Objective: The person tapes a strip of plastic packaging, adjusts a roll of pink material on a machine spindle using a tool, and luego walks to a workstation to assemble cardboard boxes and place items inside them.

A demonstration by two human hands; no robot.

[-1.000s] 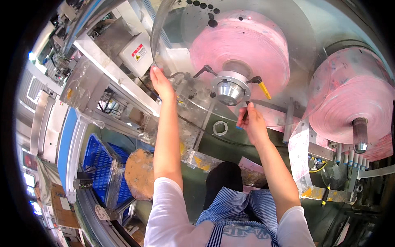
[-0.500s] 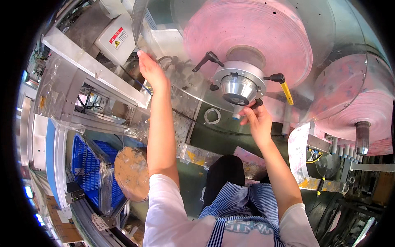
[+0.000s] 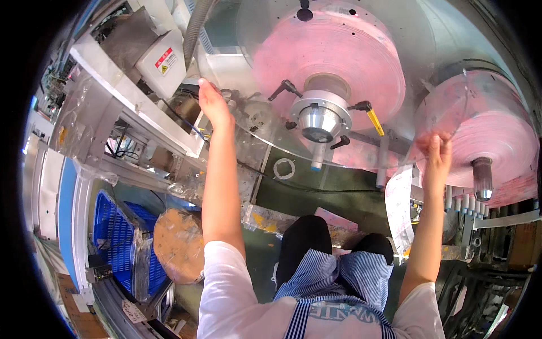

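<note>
A large clear disc [image 3: 271, 135] stands in front of a big pink printed film roll [image 3: 271, 56]. My left hand [image 3: 215, 107] is at the disc's left rim, its visible fingers stretched out. At the right rim my right hand [image 3: 436, 155] grips the clear disc, thumb on the near side and the other fingers partly seen through it. Between my hands is a silver hub [image 3: 320, 121] on the roll's shaft. It carries a black lever [image 3: 284, 89], a lever with a yellow grip [image 3: 370, 117] and a lower black lever [image 3: 340, 142].
A second pink roll [image 3: 497, 133] sits on a metal shaft [image 3: 482, 178] at the right. A white ring [image 3: 284, 168] lies below the hub. At lower left are a blue basket [image 3: 116, 243] and a round brown roll [image 3: 178, 246]. A white machine frame [image 3: 135, 101] runs along the left.
My right hand has left the lower black lever by the hub and moved right and up to the clear disc's right rim. My left hand stays near the left rim.
</note>
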